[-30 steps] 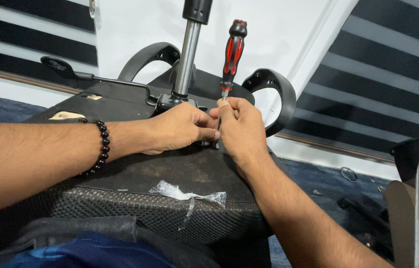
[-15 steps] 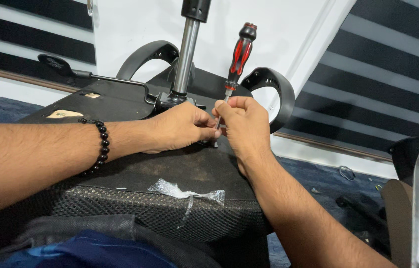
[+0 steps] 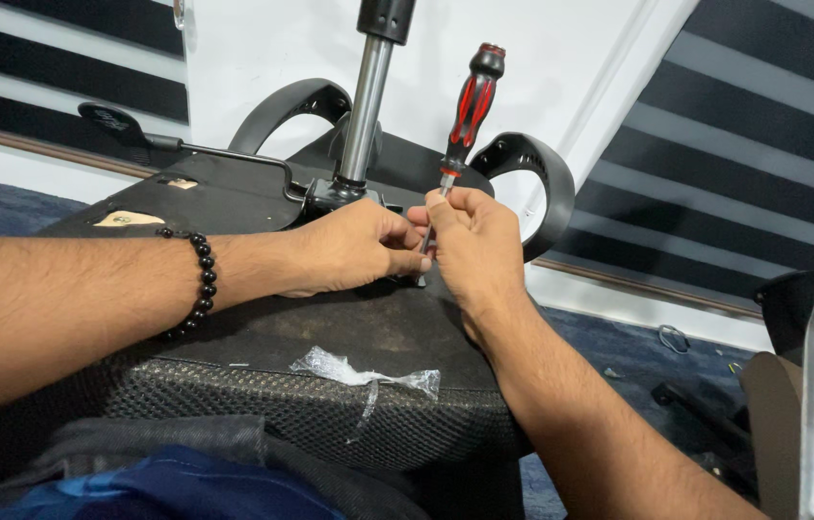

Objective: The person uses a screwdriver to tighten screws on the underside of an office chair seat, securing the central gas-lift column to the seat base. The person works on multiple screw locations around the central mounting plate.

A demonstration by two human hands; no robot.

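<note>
An upturned office chair seat (image 3: 359, 332) lies before me, its black underside up and its grey gas-lift post (image 3: 366, 106) rising from the mechanism. My right hand (image 3: 470, 241) grips the shaft of a red and black screwdriver (image 3: 470, 101), whose handle sticks up above my fingers while its tip points down into the seat underside. My left hand (image 3: 349, 248), with a black bead bracelet (image 3: 200, 279) on the wrist, presses against the right, its fingertips pinched at the screwdriver's lower shaft. The tip and any screw are hidden by my fingers.
Two black armrests (image 3: 532, 178) curve up behind the seat. A black lever (image 3: 123, 125) sticks out at the left. A crumpled clear plastic bag (image 3: 359, 371) lies on the seat's near edge. Chair parts (image 3: 812, 385) stand on the blue carpet at right. A white wall lies beyond.
The screwdriver handle has tilted a little to the right and both hands have shifted slightly; they stay together at the same spot on the seat.
</note>
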